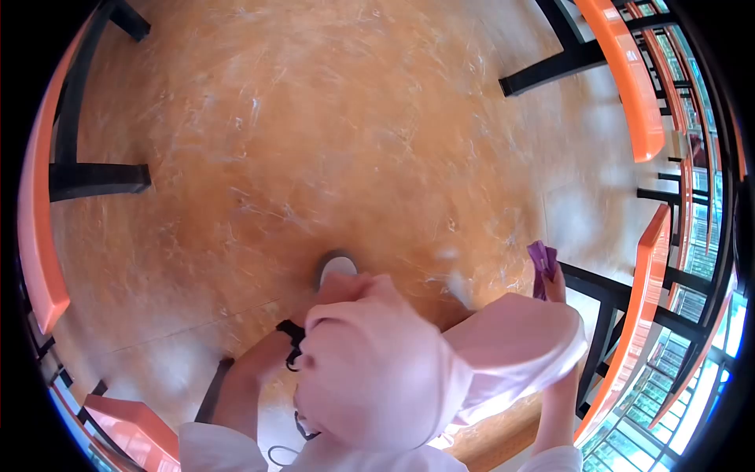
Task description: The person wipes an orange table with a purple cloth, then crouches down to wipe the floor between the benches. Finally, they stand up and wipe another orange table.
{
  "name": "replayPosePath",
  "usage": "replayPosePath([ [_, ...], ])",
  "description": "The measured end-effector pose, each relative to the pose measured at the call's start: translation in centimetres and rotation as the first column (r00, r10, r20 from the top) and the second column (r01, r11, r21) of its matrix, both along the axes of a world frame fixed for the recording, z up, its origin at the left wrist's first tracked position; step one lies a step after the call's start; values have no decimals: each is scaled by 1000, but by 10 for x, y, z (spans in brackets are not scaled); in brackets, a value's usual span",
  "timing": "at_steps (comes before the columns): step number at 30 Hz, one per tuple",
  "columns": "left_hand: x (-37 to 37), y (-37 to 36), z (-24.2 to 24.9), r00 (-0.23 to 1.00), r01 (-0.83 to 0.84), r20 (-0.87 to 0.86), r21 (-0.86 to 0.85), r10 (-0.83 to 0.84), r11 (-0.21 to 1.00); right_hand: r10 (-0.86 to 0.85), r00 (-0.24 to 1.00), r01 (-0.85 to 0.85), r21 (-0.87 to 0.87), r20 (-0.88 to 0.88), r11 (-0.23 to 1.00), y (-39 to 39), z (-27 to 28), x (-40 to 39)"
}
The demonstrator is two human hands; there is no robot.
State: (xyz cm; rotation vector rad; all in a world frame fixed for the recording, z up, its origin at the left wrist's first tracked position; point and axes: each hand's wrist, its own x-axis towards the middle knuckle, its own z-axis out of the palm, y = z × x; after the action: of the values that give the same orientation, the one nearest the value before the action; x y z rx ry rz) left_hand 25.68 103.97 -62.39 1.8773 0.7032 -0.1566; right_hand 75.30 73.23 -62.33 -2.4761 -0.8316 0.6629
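Note:
My right hand point(555, 286), at the right beyond my pink-clothed knee, is closed on a small crumpled purple thing point(541, 263). It looks like a wrapper or folded packet, though blur hides its exact kind. My left forearm point(259, 358) comes up from the lower left, a black band point(292, 337) round its wrist. Pink clothing point(377, 362) covers my left hand, so its fingers do not show. Just past that clothing a grey and white shoe point(337, 266) rests on the floor.
Brown marbled floor point(314, 141) stretches ahead. Orange benches or tabletops on black metal legs stand at the left point(39, 236) and right point(629, 79). Another orange edge point(641, 307) is close to my right hand. An orange seat point(134, 429) is at lower left. Windows point(668, 370) line the right.

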Motion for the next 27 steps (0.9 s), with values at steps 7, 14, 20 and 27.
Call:
replayPosePath([
  [7,-27,10,-2,996,-14,79,-161,27,987,322,881,-317,-72,348,946,129,35,-32],
  [14,1,17,-39,973,-55,188,-375,134,925,784,532,-778,-181,321,602,298,-14,-166],
  [20,-20,15,-68,995,26,96,-110,-16,994,853,-67,-996,21,518,-91,372,-73,-305],
  [27,-61,30,-41,888,-457,-241,-545,390,703,796,184,-977,22,576,210,419,-92,-288],
])
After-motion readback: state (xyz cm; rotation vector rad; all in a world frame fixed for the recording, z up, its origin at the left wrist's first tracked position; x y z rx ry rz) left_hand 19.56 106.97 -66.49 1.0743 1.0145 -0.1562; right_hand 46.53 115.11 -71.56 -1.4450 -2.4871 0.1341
